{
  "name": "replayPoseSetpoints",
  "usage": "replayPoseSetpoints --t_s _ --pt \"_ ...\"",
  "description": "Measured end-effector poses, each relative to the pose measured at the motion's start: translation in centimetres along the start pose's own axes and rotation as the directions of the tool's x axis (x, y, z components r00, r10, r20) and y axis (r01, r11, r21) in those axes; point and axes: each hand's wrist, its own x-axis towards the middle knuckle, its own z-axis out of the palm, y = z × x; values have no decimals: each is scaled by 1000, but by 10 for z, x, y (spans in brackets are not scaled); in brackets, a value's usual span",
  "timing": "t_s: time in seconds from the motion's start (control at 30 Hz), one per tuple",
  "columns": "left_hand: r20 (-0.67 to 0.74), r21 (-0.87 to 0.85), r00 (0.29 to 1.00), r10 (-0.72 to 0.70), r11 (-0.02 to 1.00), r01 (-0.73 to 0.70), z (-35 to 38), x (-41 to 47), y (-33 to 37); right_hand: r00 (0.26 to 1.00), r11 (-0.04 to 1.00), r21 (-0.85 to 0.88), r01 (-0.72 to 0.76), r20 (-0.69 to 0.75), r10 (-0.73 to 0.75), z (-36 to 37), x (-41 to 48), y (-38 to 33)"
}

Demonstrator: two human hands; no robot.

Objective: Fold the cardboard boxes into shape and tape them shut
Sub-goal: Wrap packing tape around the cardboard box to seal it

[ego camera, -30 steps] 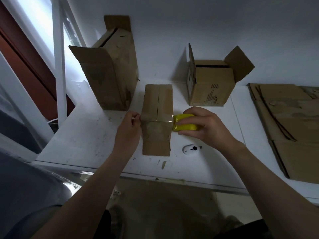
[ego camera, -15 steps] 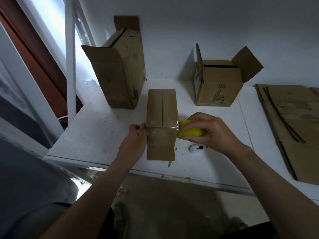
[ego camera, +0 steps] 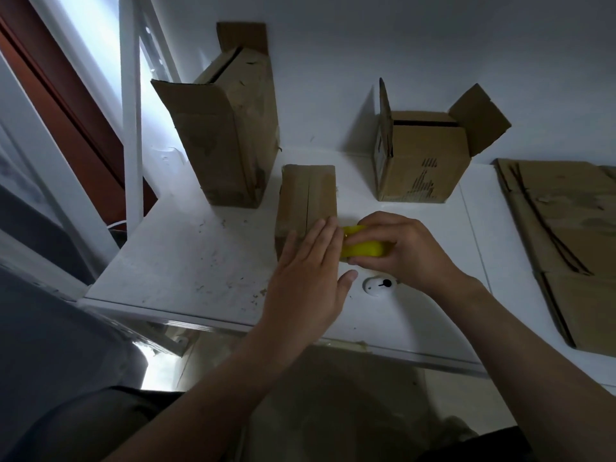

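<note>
The left hand [ego camera: 308,278] lies flat, fingers spread and pressed on the near end of a small closed box [ego camera: 306,201] at the middle of the white tabletop [ego camera: 186,261]. Its fingertips reach the box's right edge, and the thumb sticks out toward a small white round object [ego camera: 380,285] lying on the tabletop just to the right. The right hand [ego camera: 406,251] is clamped on a yellow tape roll [ego camera: 361,250], held just beside the box's right side and touching the left hand's fingertips. A centre seam runs along the top of the small box.

Behind it to the left stands a tall box [ego camera: 230,138], upright, its top flaps open. To the right, near the wall, sits a squat box [ego camera: 420,161] with its flaps raised and dark print on its front. Flattened cardboard [ego camera: 566,235] lies well apart at the right end of the tabletop.
</note>
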Motion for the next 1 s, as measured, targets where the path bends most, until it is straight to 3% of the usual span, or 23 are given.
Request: replayPoseSetpoints --t_s 0.23,0.33,0.4,0.47,0.57,0.63,0.8,1.0 --pt "9 -37 994 -109 993 109 -8 23 -31 999 999 9 -51 -13 51 2 4 -4" --pt "28 -207 981 -191 959 192 -6 33 -48 998 998 1 -70 -5 70 2 3 -4" --pt "55 -482 968 -245 843 241 -3 37 -51 996 996 -2 -91 -5 91 4 2 -5" --pt "123 -696 941 -316 649 309 -4 39 -52 994 994 3 -112 -8 112 6 2 -7" --pt "223 -795 892 -393 456 400 -11 41 -55 991 990 33 -134 8 134 6 2 -9" --pt "188 -795 906 -380 482 368 -15 37 -53 992 993 11 -118 41 118 3 1 -10" --pt "-5 -692 958 -288 692 204 -12 19 -43 987 982 -183 -52 141 79 -3 -3 -13" --pt "-19 -663 945 -326 712 232 -17 9 -44 976 993 -102 -58 203 78 -6 -5 -13"
